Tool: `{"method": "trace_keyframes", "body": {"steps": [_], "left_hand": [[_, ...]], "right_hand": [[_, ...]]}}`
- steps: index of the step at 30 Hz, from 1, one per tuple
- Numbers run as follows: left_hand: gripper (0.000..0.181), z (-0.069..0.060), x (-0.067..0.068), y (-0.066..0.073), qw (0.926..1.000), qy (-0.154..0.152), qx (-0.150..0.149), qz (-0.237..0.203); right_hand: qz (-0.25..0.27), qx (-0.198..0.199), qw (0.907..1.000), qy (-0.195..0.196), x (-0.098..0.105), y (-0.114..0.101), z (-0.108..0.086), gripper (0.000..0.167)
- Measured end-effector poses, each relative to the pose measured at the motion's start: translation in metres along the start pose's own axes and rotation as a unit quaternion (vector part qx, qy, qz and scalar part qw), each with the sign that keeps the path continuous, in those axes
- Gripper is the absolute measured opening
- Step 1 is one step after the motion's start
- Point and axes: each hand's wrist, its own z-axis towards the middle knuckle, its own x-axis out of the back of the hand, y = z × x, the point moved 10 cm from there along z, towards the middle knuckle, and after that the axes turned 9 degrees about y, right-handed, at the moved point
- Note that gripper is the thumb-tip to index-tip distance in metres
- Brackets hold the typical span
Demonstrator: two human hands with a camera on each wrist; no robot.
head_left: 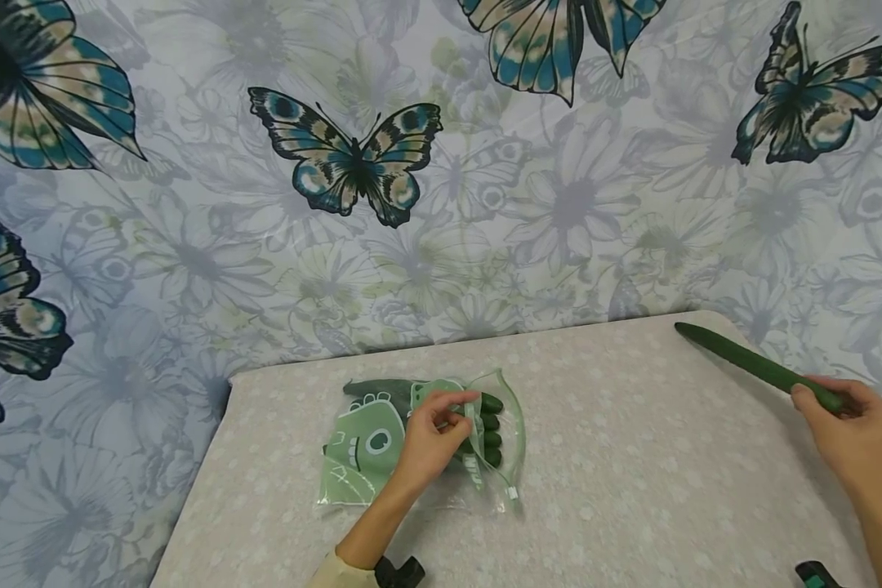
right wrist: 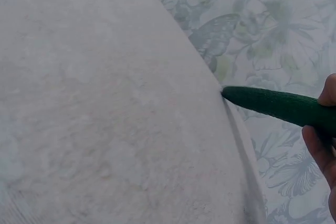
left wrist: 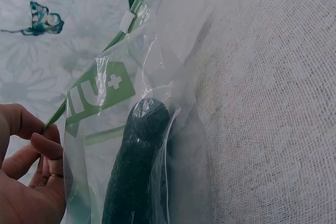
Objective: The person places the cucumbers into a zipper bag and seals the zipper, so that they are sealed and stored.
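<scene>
A clear zip bag (head_left: 371,486) with a green cartoon print lies on the table, its slider mouth facing right and spread apart. Several cucumbers (head_left: 492,438) are inside, their ends showing at the mouth. My left hand (head_left: 434,437) pinches the bag's upper edge between thumb and fingers; in the left wrist view, one cucumber (left wrist: 136,161) shows through the plastic beside that hand (left wrist: 31,166). Off to the right, my right hand (head_left: 860,433) grips a long dark green cucumber (head_left: 750,359) by its near end, the far tip pointing up and left.
The table (head_left: 603,490) wears a pale floral cloth. Behind it hangs a butterfly-patterned curtain or wall covering (head_left: 573,204), close to the back edge. A dark object (head_left: 816,574) shows at the bottom right, by the right forearm.
</scene>
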Motion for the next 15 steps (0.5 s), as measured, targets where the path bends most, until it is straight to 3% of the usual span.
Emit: {"method": "trace_keyframes", "body": {"steps": [3,10,12,15], "left_hand": [[0.040,0.000,0.001,0.000,1.0000,0.004,-0.004,0.006],[0.040,0.000,0.001,-0.001,0.9999,0.006,-0.005,0.015],[0.040,0.001,0.001,-0.001,0.9998,0.006,-0.006,0.017],[0.039,0.002,0.001,0.001,0.9997,0.007,-0.010,0.020]], "right_hand": [[0.043,-0.044,0.9981,0.002,0.000,0.006,0.002,0.030],[0.123,-0.045,0.9903,-0.047,-0.014,0.003,-0.004,0.030],[0.169,-0.052,0.9818,-0.069,-0.018,0.002,-0.008,0.030],[0.250,-0.052,0.9620,-0.098,-0.023,-0.004,-0.014,0.027]]}}
